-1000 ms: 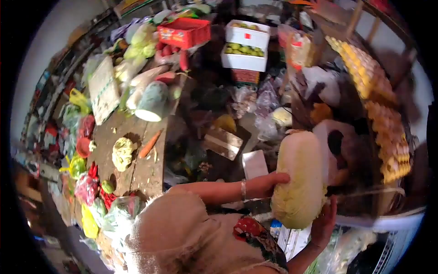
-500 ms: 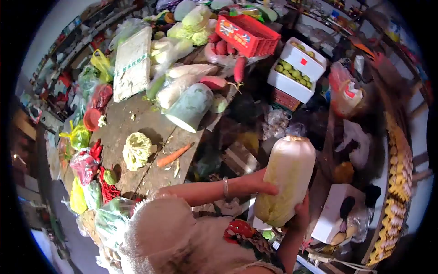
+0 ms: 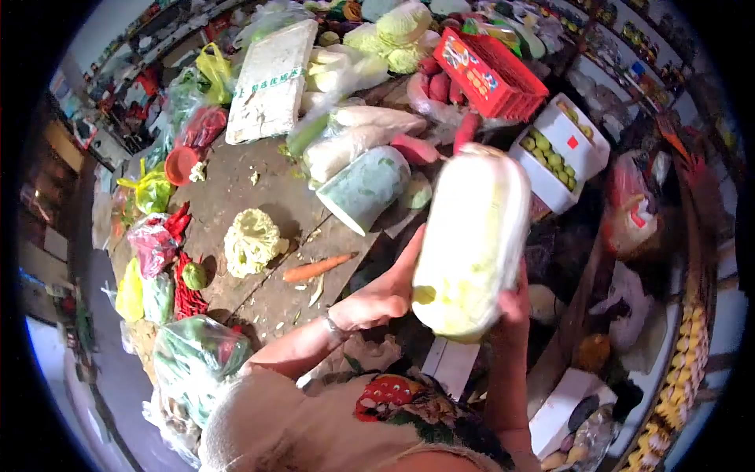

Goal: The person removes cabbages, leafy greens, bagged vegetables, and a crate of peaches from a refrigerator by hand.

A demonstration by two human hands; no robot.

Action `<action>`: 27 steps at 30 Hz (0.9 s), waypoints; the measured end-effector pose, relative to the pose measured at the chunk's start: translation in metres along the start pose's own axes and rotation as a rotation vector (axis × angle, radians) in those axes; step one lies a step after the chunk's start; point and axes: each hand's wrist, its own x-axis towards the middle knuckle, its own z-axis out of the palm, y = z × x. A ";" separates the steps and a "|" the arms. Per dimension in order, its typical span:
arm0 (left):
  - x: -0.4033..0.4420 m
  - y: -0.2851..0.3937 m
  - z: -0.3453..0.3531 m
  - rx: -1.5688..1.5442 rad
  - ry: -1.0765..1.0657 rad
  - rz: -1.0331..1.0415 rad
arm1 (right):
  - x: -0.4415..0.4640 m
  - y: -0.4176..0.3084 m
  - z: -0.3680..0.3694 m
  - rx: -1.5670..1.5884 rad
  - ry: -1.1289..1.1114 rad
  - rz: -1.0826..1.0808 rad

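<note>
A pale napa cabbage (image 3: 472,244) is held upright between my two hands, its white stem end at the top and its yellow-green leaf end toward me. My left hand (image 3: 387,289), with a bracelet at the wrist, presses against its left side. On the right side, the fingers of my right hand (image 3: 513,305) grip it, partly hidden behind the leaves. Left of the cabbage, a carrot (image 3: 318,267) and a trimmed cauliflower (image 3: 255,242) lie on the wooden table (image 3: 212,204). A cut winter melon (image 3: 366,187) rests near the table's edge, close to the cabbage.
A red plastic crate (image 3: 491,75) and a foam lid (image 3: 271,82) sit at the back. White boxes of green fruit (image 3: 550,161) stand to the right. Bagged vegetables (image 3: 197,354) and red chillies (image 3: 189,291) line the left edge. A foam box (image 3: 570,413) is low on the right.
Both hands have raised the cabbage up and slightly left, nearer the winter melon. My left hand has shifted lower against its side. The view has turned, so the table items appear farther right.
</note>
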 end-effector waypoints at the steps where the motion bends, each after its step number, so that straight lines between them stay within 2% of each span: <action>1: -0.001 -0.001 -0.014 0.002 -0.017 0.009 | 0.026 0.000 0.013 -0.060 -0.026 -0.047; 3: 0.008 0.005 -0.037 0.079 0.249 0.055 | 0.070 -0.017 0.055 -0.032 -0.234 -0.038; 5: 0.027 0.027 -0.048 0.000 0.493 0.189 | 0.113 -0.015 0.069 -0.069 -0.448 -0.059; 7: 0.041 0.059 -0.068 -0.070 0.575 0.235 | 0.165 0.012 0.068 0.036 -0.508 -0.043; 8: 0.050 0.073 -0.086 0.006 0.615 0.246 | 0.191 0.020 0.069 -0.013 -0.544 -0.070; 9: 0.057 0.089 -0.106 0.098 0.639 0.298 | 0.220 0.031 0.061 -0.319 -0.481 -0.164; 11: 0.073 0.124 -0.140 0.268 0.732 0.379 | 0.281 0.072 0.033 -0.677 -0.293 -0.202; 12: 0.081 0.145 -0.154 0.310 0.784 0.366 | 0.312 0.096 0.016 -0.791 -0.210 -0.177; 13: 0.089 0.165 -0.168 0.350 0.835 0.349 | 0.329 0.104 0.015 -0.936 -0.158 -0.247; 14: 0.099 0.182 -0.192 0.353 0.797 0.401 | 0.347 0.112 0.015 -1.082 -0.095 -0.311; 15: 0.113 0.201 -0.204 0.379 0.810 0.445 | 0.363 0.125 0.009 -1.077 -0.098 -0.307; 18: 0.152 0.259 -0.258 0.568 0.777 0.526 | 0.401 0.191 -0.030 -1.123 -0.049 -0.490; 22: 0.208 0.324 -0.328 0.652 0.753 0.591 | 0.407 0.201 -0.035 -0.948 0.036 -0.414; 25: 0.263 0.374 -0.382 0.831 0.736 0.624 | 0.405 0.195 -0.036 -1.004 -0.055 -0.342; 27: 0.302 0.400 -0.406 0.983 0.809 0.663 | 0.406 0.186 -0.028 -0.994 -0.124 -0.360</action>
